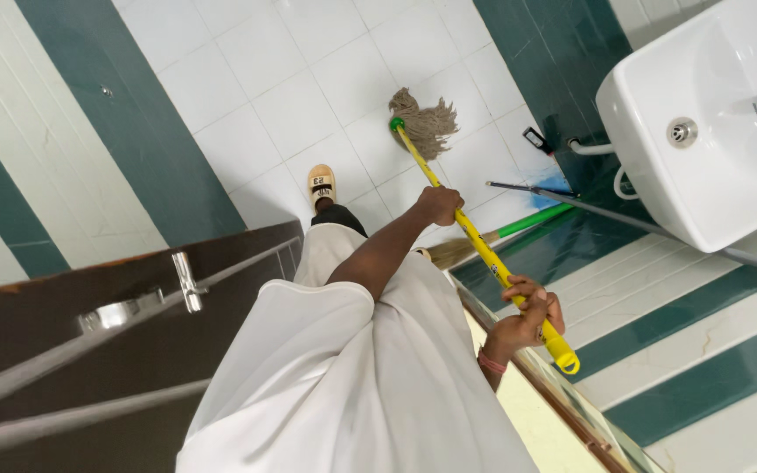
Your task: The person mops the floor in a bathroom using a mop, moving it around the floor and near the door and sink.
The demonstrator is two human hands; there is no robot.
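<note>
Left hand (440,206): clenched around the yellow mop handle (484,250), partway down its length, nearer the mop head than the other hand; arm stretched out from a white sleeve.
Right hand (526,317): wrapped tight around the upper part of the same handle, just short of its looped yellow end; pink band on the wrist just beneath.
Mop handle: slanted, running from the right hand through the left hand and on to a green collar.
Mop head (427,124): beige string bundle, beyond the left hand, pressed on the white floor tiles (291,105).
Broom (492,238): green stick and straw-coloured bristles, lying on the floor between and behind the two hands, crossing under the mop handle.
Grey pole (624,223): thin, with a pink tip, slanting across past the right hand, above the broom and under the washbasin.
Washbasin (711,166): white, wall-mounted, well beyond the right hand; metal drain in the bowl, tap at the frame edge.
Foot (321,186): tan sandal on the white tiles, just beside the left hand's side, below the mop head.
Door (89,324): dark brown with a metal latch, well away on the left hand's side.
Walls: green and white striped tiles on both sides.
Clothing: loose white garment filling the lower middle of the view.
</note>
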